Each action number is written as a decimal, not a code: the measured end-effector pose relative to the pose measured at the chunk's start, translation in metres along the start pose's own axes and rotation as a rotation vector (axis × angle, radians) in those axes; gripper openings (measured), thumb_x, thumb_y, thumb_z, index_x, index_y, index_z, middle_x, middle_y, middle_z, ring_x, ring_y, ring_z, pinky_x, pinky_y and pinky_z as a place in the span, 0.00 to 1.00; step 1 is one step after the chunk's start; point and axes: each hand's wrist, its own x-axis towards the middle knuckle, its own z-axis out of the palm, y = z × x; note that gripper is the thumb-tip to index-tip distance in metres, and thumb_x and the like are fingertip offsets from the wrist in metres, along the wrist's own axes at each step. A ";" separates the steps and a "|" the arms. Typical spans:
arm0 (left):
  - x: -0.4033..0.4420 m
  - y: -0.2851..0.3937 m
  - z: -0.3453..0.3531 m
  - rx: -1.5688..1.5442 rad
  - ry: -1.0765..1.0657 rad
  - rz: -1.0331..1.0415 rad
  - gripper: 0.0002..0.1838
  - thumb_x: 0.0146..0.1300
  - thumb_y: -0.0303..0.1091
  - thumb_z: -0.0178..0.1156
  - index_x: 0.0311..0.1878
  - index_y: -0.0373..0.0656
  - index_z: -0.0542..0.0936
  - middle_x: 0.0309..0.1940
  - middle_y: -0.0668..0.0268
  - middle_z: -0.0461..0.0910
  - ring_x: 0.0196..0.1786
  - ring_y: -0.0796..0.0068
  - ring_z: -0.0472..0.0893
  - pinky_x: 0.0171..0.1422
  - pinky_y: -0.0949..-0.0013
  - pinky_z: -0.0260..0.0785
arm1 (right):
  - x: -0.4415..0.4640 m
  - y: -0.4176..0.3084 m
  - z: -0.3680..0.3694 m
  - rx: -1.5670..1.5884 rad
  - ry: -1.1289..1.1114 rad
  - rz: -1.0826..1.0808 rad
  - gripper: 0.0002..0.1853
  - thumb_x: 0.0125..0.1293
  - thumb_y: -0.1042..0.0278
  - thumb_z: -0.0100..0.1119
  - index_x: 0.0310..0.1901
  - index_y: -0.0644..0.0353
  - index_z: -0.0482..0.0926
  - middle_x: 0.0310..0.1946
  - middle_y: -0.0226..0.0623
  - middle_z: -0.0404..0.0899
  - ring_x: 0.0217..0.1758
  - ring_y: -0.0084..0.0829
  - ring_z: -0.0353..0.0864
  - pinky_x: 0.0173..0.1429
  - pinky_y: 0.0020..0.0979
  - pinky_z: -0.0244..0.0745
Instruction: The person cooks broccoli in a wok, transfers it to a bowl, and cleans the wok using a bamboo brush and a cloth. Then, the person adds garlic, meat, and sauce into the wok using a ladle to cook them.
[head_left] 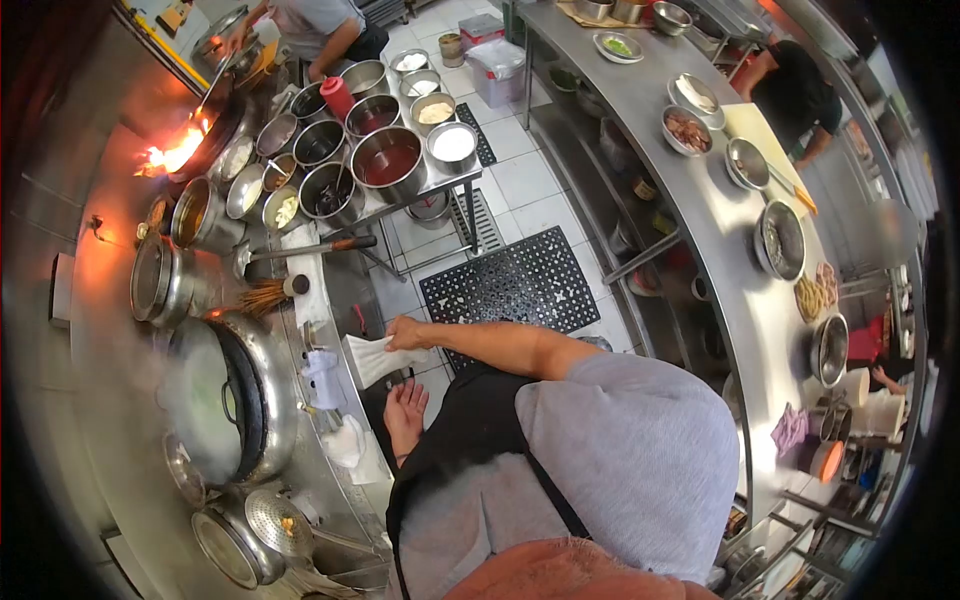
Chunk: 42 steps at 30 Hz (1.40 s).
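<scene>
My right hand (403, 335) reaches out from the bare forearm and is closed on a white cloth (372, 360), which hangs beside the edge of the stove counter. Just below it, my left hand (406, 406) has its palm turned up and its fingers apart, with nothing in it. The two hands are close but do not touch. Near the cloth, folded white towels (345, 442) lie on the counter edge. A ladle (310, 249) with a dark handle rests farther up.
A steaming wok (215, 400) and metal pots stand left; flames (178, 152) rise at the upper left. Sauce pots crowd a side table (400, 200). A black mat (510, 280) covers floor tiles. Bowls stand on the long counter (690, 200). Two people work near the top.
</scene>
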 end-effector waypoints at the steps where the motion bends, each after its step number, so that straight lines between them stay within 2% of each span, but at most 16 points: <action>1: -0.026 0.013 -0.015 0.135 0.128 0.051 0.18 0.71 0.45 0.59 0.54 0.43 0.74 0.51 0.56 0.81 0.52 0.55 0.81 0.55 0.55 0.76 | 0.000 -0.017 0.019 -0.015 0.016 -0.013 0.21 0.55 0.52 0.73 0.42 0.61 0.86 0.39 0.50 0.84 0.46 0.43 0.83 0.53 0.41 0.76; 2: -0.052 0.026 -0.029 0.263 0.260 0.101 0.16 0.72 0.45 0.58 0.51 0.43 0.76 0.47 0.58 0.83 0.50 0.56 0.82 0.53 0.57 0.77 | -0.001 -0.034 0.036 -0.035 0.027 -0.028 0.20 0.54 0.53 0.74 0.40 0.61 0.86 0.36 0.47 0.84 0.45 0.41 0.83 0.51 0.41 0.76; 3: -0.025 -0.050 0.057 0.401 0.184 0.045 0.14 0.71 0.44 0.58 0.48 0.42 0.77 0.43 0.60 0.83 0.48 0.58 0.82 0.51 0.58 0.76 | -0.027 0.032 -0.067 -0.142 0.030 -0.003 0.19 0.54 0.54 0.74 0.39 0.61 0.86 0.35 0.46 0.84 0.43 0.40 0.83 0.50 0.40 0.76; 5: -0.053 -0.007 0.045 0.834 0.195 0.144 0.12 0.70 0.41 0.59 0.43 0.40 0.79 0.35 0.63 0.84 0.44 0.62 0.83 0.48 0.60 0.76 | 0.002 0.013 -0.071 -0.157 0.000 -0.217 0.18 0.53 0.55 0.74 0.38 0.61 0.86 0.33 0.44 0.84 0.40 0.37 0.83 0.47 0.39 0.76; 7: -0.068 -0.022 0.011 1.171 0.167 0.300 0.09 0.65 0.34 0.62 0.34 0.38 0.81 0.32 0.57 0.83 0.41 0.55 0.83 0.47 0.55 0.75 | 0.006 0.025 -0.089 -0.021 -0.109 -0.170 0.15 0.53 0.59 0.74 0.36 0.61 0.85 0.30 0.41 0.83 0.35 0.34 0.81 0.42 0.38 0.76; 10: -0.191 0.022 0.081 1.574 0.082 0.459 0.06 0.59 0.32 0.63 0.32 0.40 0.83 0.36 0.49 0.82 0.44 0.44 0.81 0.50 0.51 0.74 | 0.025 0.065 -0.106 -0.195 -0.207 -0.182 0.11 0.54 0.63 0.75 0.33 0.61 0.86 0.28 0.36 0.84 0.31 0.24 0.80 0.37 0.32 0.75; 13: -0.252 0.030 0.082 1.628 0.011 0.093 0.10 0.58 0.35 0.62 0.39 0.41 0.83 0.39 0.50 0.83 0.47 0.44 0.81 0.52 0.51 0.74 | 0.030 0.054 -0.140 -0.068 -0.143 -0.075 0.07 0.56 0.67 0.73 0.30 0.61 0.86 0.27 0.35 0.86 0.30 0.24 0.83 0.38 0.30 0.77; 16: -0.281 0.022 0.078 1.353 -0.182 0.075 0.17 0.57 0.39 0.64 0.48 0.42 0.82 0.44 0.49 0.84 0.51 0.46 0.82 0.54 0.53 0.75 | 0.040 -0.010 -0.167 -0.348 0.144 -0.310 0.12 0.60 0.62 0.72 0.28 0.63 0.85 0.26 0.43 0.85 0.28 0.38 0.84 0.37 0.35 0.77; 21: -0.290 0.018 0.062 0.666 -0.379 0.503 0.27 0.57 0.45 0.68 0.57 0.40 0.79 0.52 0.48 0.82 0.56 0.49 0.81 0.56 0.56 0.75 | 0.090 -0.110 -0.166 -0.851 0.439 -0.563 0.16 0.61 0.57 0.69 0.38 0.63 0.82 0.36 0.50 0.82 0.42 0.51 0.83 0.45 0.46 0.76; 22: -0.280 0.000 0.056 0.593 -0.367 0.556 0.27 0.58 0.45 0.68 0.57 0.40 0.79 0.52 0.48 0.82 0.56 0.48 0.81 0.56 0.55 0.74 | 0.095 -0.121 -0.163 -1.040 0.384 -0.472 0.15 0.62 0.59 0.69 0.41 0.62 0.80 0.39 0.49 0.80 0.44 0.52 0.81 0.47 0.49 0.75; 25: -0.246 -0.048 0.041 0.400 -0.353 0.699 0.24 0.60 0.44 0.66 0.55 0.39 0.80 0.53 0.48 0.82 0.56 0.47 0.81 0.57 0.55 0.74 | 0.126 -0.130 -0.153 -0.783 0.341 -0.290 0.14 0.60 0.62 0.69 0.42 0.61 0.80 0.38 0.49 0.79 0.43 0.52 0.80 0.47 0.50 0.75; 26: -0.239 -0.059 0.036 0.348 -0.359 0.731 0.23 0.61 0.43 0.65 0.55 0.38 0.80 0.53 0.48 0.82 0.55 0.47 0.81 0.57 0.55 0.73 | 0.125 -0.142 -0.155 -1.122 0.367 -0.590 0.16 0.59 0.64 0.69 0.45 0.62 0.79 0.39 0.47 0.79 0.45 0.52 0.79 0.48 0.49 0.75; 30: -0.234 -0.077 0.039 0.232 -0.344 0.779 0.22 0.62 0.43 0.64 0.54 0.38 0.80 0.54 0.47 0.81 0.55 0.46 0.80 0.57 0.54 0.73 | 0.163 -0.170 -0.154 -1.281 0.216 -0.776 0.22 0.57 0.67 0.69 0.51 0.64 0.74 0.41 0.49 0.80 0.48 0.52 0.79 0.50 0.51 0.75; 34: -0.243 -0.087 0.062 0.210 -0.236 0.756 0.22 0.62 0.43 0.64 0.54 0.38 0.80 0.54 0.47 0.81 0.55 0.46 0.80 0.57 0.54 0.73 | 0.193 -0.156 -0.137 -1.402 0.007 -0.405 0.28 0.61 0.68 0.62 0.62 0.65 0.67 0.46 0.57 0.81 0.50 0.58 0.81 0.50 0.50 0.75; 38: -0.242 -0.097 0.095 0.186 -0.120 0.723 0.22 0.62 0.42 0.64 0.54 0.37 0.80 0.54 0.47 0.81 0.55 0.46 0.80 0.57 0.54 0.73 | 0.229 -0.144 -0.140 -0.857 0.000 -0.355 0.18 0.58 0.73 0.59 0.51 0.67 0.77 0.40 0.58 0.81 0.45 0.56 0.81 0.46 0.49 0.74; 42: -0.239 -0.096 0.128 0.186 0.001 0.666 0.22 0.62 0.42 0.64 0.54 0.37 0.80 0.54 0.47 0.81 0.55 0.46 0.80 0.57 0.54 0.73 | 0.266 -0.145 -0.169 -0.601 -0.073 -0.267 0.13 0.67 0.65 0.59 0.46 0.66 0.77 0.23 0.34 0.76 0.24 0.26 0.75 0.29 0.30 0.72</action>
